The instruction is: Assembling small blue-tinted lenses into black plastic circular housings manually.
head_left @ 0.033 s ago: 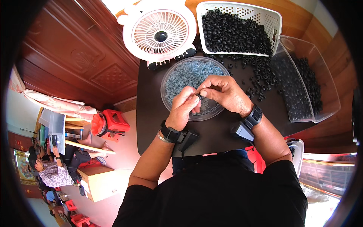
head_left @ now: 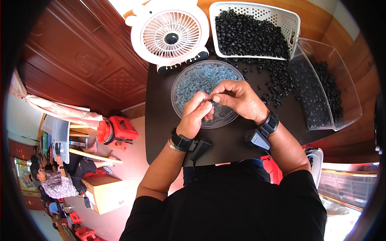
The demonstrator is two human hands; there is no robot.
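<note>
— What's each grip doing?
— Left hand [head_left: 196, 113] and right hand [head_left: 238, 99] meet fingertip to fingertip, both pinched on one small black ring [head_left: 210, 103], over the clear round dish [head_left: 180, 82] of grey bits on the dark desk [head_left: 161, 120].
— Further right?
— Loose black rings [head_left: 277, 86], then a clear bin [head_left: 341, 100].

A small black ring [head_left: 210, 103] is sitting pinched between the fingertips of both hands, mostly hidden by them. It is hovering just above a round clear dish [head_left: 181, 78] of tiny grey-blue pieces, which is resting on the dark tabletop [head_left: 161, 120].
</note>
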